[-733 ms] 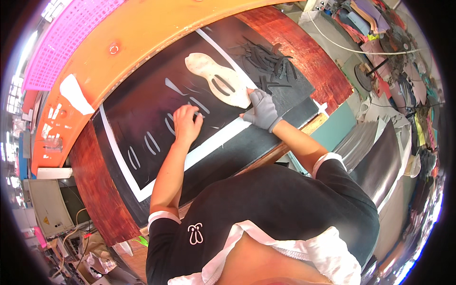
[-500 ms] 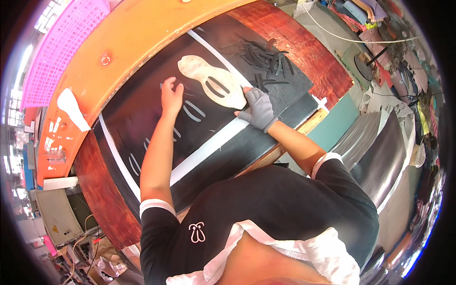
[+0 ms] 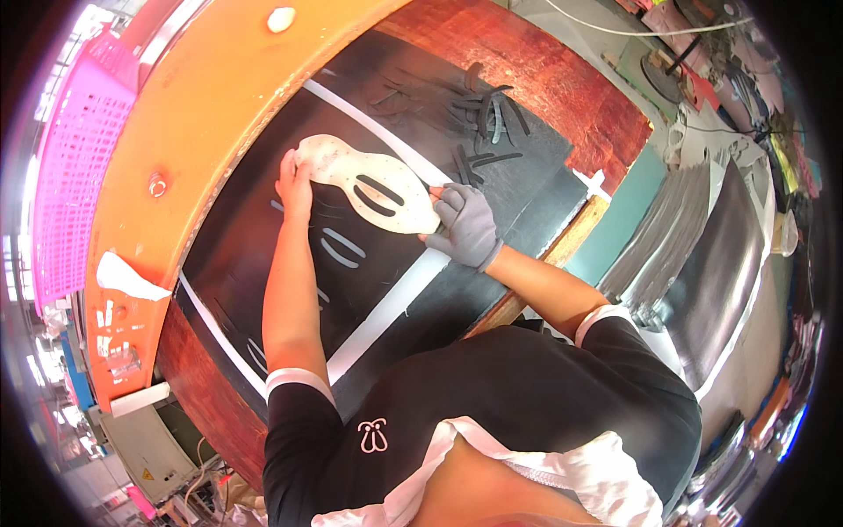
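A cream sole-shaped template (image 3: 335,162) with two long slots lies on a black sheet (image 3: 255,230). Black shows through both slots. My bare left hand (image 3: 295,184) grips the template's far-left end, fingertips at its edge. At the opposite end, my right hand (image 3: 468,230), in a grey fingerless glove, pinches the edge between thumb and forefinger. Below the template, paired pale slot-shaped marks (image 3: 341,249) show on the sheet, more of them toward my left forearm. White strips (image 3: 386,303) border this part of the sheet.
Loose black strips (image 3: 492,119) are heaped at the far right of the sheet. A reddish wooden board (image 3: 562,83) lies beneath. An orange table (image 3: 202,105) with a pink basket (image 3: 83,167) and a white scrap (image 3: 132,277) borders the left. Dark sheets (image 3: 716,272) lie at right.
My left hand has moved from above the black sheet onto the template's far-left end. My right hand stays at its other end. The whole view has shifted slightly.
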A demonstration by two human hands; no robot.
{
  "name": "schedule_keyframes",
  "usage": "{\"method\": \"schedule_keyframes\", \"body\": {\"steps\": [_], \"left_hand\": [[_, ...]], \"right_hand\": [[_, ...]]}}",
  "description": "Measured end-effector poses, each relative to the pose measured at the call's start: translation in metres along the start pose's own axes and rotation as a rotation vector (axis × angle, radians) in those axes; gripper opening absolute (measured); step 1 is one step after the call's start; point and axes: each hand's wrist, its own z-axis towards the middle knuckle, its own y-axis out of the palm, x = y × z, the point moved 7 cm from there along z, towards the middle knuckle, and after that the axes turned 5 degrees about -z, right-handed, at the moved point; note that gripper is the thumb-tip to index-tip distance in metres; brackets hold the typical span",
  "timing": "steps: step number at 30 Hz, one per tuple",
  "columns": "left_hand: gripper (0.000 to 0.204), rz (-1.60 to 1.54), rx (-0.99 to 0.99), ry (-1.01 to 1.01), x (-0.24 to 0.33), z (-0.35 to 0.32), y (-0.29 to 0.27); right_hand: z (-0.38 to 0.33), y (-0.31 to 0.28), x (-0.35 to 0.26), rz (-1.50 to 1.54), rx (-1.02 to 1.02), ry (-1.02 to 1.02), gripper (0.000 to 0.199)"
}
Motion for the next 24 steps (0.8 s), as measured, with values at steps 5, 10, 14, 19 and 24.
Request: {"method": "schedule_keyframes", "body": {"steps": [5,10,14,19,24], "left_hand": [[0.053,-0.041,-0.017,-0.106,0.005,-0.004,0.002],[0.055,0.062,-0.080,-0.072,0.003,0.002,0.009],[0.057,0.164,-0.092,-0.060,-0.003,0.005,0.001],[0.065,0.321,-0.073,0.009,0.012,-0.003,0.003],[0.065,0.345,-0.066,-0.001,0.025,-0.009,0.009]], "right_hand": [[0.000,-0.005,0.000,0.043,0.055,-0.038,0.050],[0.000,-0.003,0.001,0.069,0.051,-0.045,0.051],[0.001,-0.004,-0.003,0.023,0.072,-0.045,0.050],[0.005,0.000,-0.012,-0.012,0.033,-0.081,0.049],[0.004,0.004,-0.016,-0.074,-0.037,-0.117,0.050]]}}
